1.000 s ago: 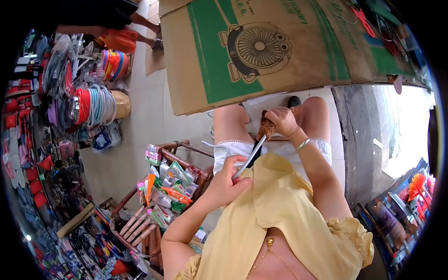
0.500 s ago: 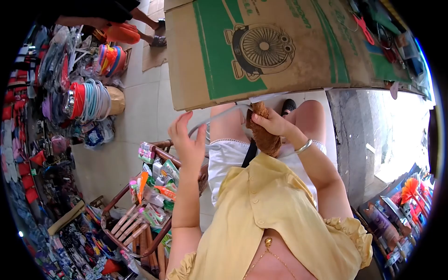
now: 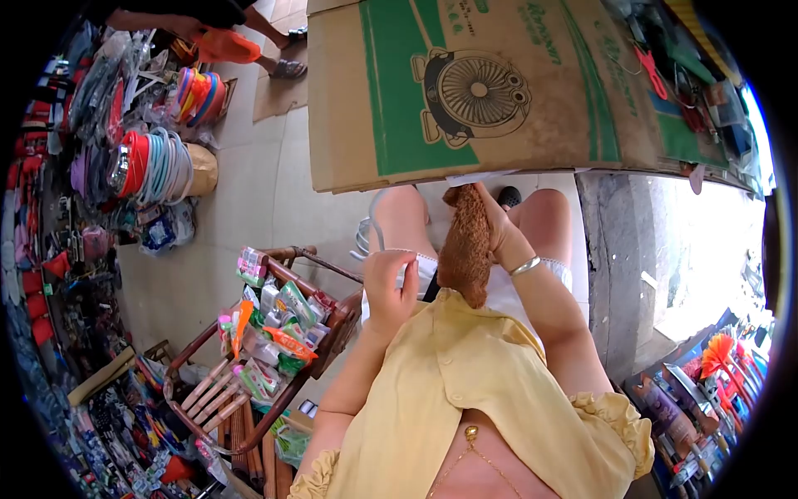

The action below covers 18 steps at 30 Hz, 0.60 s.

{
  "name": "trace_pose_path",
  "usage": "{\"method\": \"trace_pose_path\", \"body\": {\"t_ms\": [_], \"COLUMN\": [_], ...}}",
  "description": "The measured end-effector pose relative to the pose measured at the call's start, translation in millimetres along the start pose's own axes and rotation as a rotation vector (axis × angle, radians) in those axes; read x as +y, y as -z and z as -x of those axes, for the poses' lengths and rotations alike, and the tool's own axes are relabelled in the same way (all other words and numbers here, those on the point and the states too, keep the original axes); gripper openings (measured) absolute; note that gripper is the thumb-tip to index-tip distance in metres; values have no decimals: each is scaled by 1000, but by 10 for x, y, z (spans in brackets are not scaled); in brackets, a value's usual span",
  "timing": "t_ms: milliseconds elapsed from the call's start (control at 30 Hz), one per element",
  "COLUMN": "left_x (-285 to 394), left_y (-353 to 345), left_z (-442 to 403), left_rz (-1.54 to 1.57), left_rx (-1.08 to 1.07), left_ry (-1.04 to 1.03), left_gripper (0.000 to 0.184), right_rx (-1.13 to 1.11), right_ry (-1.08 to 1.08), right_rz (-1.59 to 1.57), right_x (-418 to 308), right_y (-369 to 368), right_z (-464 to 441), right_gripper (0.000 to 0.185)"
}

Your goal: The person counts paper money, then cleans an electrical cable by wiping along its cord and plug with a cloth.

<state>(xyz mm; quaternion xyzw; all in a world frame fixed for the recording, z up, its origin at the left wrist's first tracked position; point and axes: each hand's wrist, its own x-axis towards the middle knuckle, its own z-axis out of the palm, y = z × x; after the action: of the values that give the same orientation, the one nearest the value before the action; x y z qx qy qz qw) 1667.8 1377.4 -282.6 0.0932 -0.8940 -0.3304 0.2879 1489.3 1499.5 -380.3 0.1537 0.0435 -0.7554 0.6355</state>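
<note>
Clearly fuzzy brown piece (image 3: 465,245) (elongated), between bare hands (image 3: 387,295), shiny round bangle (image 3: 525,266)

Shop full of packaged goods (image 3: 104,87)

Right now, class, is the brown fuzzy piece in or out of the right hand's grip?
In: the right hand clasps the upper part of the brown fuzzy piece, partly hidden behind it.
</note>
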Motion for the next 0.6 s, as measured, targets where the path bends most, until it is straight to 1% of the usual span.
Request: {"method": "trace_pose_path", "body": {"t_ms": [33,67,100,133,167,200,233,300,333,367,433,500,567,600], "left_x": [-50,-91,-160,-227,-286,-279,-290,-310,-288,-275,-261,-271,-306,-326], "left_y": [-40,-90,-174,-273,-363,-411,-449,-481,-477,-476,-470,-406,-341,-312], "left_z": [-5,-6,52,112,183,189,198,250,231,217,181,147,152,170], "left_rz": [186,200,203,397,590,722,722,764,735,731,774,758,740,725], "left_rx": [-86,-132,-132,-173,-215,-218,-214,-332,-345,-330,-241,-200,-166,-116], "left_ry": [168,183,180,409,641,750,749,856,862,866,801,783,767,730], "left_gripper": [18,14,14,14,13,12,12,13,12,12,12,13,13,14], "right_rx": [-2,-62,-122,-122,-139,-157,-157,26,25,9,-9,61,74,107], "right_ry": [4,62,119,122,134,143,140,229,214,183,143,174,168,142], "right_rz": [6,-12,-30,-28,-102,-175,-173,-42,-41,-41,-36,47,53,52], "right_x": [-10,5,36,70,110,149,174,236,223,176,144,145,118,102], "right_y": [1,11,-33,-56,-76,-131,-191,-299,-205,-42,-35,-57,-51,-74], "right_z": [5,13,27,36,42,52,67,84,57,34,26,62,76,98], "right_gripper": [55,51,48,48,44,40,40,34,34,33,33,31,32,35]}}
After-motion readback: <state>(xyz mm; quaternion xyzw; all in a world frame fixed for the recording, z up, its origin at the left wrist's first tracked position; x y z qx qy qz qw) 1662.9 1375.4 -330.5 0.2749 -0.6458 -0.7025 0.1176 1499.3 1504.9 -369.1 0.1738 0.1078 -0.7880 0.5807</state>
